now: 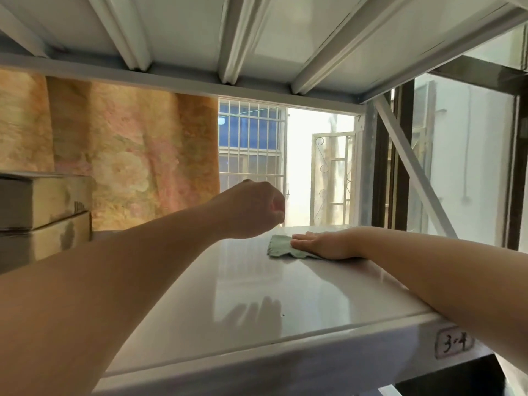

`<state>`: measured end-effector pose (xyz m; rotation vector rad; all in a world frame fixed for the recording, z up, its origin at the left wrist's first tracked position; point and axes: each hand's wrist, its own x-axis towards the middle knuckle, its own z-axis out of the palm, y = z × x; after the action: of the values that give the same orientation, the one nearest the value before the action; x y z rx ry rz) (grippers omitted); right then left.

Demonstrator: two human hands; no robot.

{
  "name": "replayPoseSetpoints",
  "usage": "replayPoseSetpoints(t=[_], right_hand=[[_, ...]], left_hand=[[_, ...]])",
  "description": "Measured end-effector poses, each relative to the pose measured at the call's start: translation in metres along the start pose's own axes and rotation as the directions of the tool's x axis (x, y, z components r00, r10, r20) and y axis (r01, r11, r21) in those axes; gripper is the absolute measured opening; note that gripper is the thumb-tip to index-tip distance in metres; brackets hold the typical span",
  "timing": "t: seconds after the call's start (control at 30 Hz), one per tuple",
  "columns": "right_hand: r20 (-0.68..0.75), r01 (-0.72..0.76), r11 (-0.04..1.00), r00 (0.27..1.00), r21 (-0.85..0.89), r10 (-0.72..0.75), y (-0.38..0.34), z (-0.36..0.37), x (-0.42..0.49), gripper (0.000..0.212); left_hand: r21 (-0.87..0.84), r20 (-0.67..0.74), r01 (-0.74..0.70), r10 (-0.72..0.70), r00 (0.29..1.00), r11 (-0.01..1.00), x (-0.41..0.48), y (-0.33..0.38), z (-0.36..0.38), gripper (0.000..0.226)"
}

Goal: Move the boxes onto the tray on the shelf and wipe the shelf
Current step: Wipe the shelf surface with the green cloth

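Note:
A glossy white shelf (245,287) stretches in front of me. My right hand (323,243) lies flat, fingers together, pressing a small green cloth (281,247) onto the shelf's far right part. My left hand (251,208) hovers above the shelf just left of the cloth, curled into a loose fist with nothing visible in it. Two cardboard boxes (43,218) sit stacked at the far left of the shelf. No tray can be made out.
The upper shelf's ribbed underside (228,38) hangs low overhead. A diagonal brace (414,167) crosses the right side. A patterned orange curtain (128,152) and a barred window (251,144) lie behind. A label reading 3-4 (454,342) marks the shelf's front edge.

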<state>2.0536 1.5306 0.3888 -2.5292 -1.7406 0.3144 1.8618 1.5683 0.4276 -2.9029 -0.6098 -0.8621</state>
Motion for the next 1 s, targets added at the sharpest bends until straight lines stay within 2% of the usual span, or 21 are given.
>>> replayPoseSetpoints(t=[0.13, 0.4, 0.73, 0.9, 1.0], right_hand=[[0.012, -0.133, 0.991, 0.991, -0.011, 0.133, 0.013, -0.006, -0.015, 0.061], [-0.006, -0.324, 0.943, 0.946, -0.072, 0.325, 0.012, -0.007, -0.036, 0.066], [-0.036, -0.382, 0.924, 0.923, 0.033, 0.383, 0.005, 0.009, -0.069, 0.069], [-0.043, -0.332, 0.938, 0.940, 0.101, 0.338, -0.014, 0.020, -0.092, 0.066], [-0.074, -0.307, 0.948, 0.947, 0.086, 0.313, -0.025, 0.029, -0.102, 0.072]], left_hand=[[-0.007, 0.047, -0.021, 0.021, 0.999, 1.000, -0.004, -0.006, 0.006, 0.019], [-0.064, -0.030, 0.049, -0.051, 0.998, 0.997, -0.015, -0.022, -0.001, 0.019], [-0.153, -0.048, -0.124, 0.118, 0.992, 0.980, -0.022, 0.004, -0.003, 0.018], [-0.164, -0.117, -0.178, 0.160, 0.980, 0.970, -0.028, 0.017, -0.009, 0.021], [-0.193, -0.152, -0.203, 0.175, 0.973, 0.960, -0.035, 0.022, -0.016, 0.020]])
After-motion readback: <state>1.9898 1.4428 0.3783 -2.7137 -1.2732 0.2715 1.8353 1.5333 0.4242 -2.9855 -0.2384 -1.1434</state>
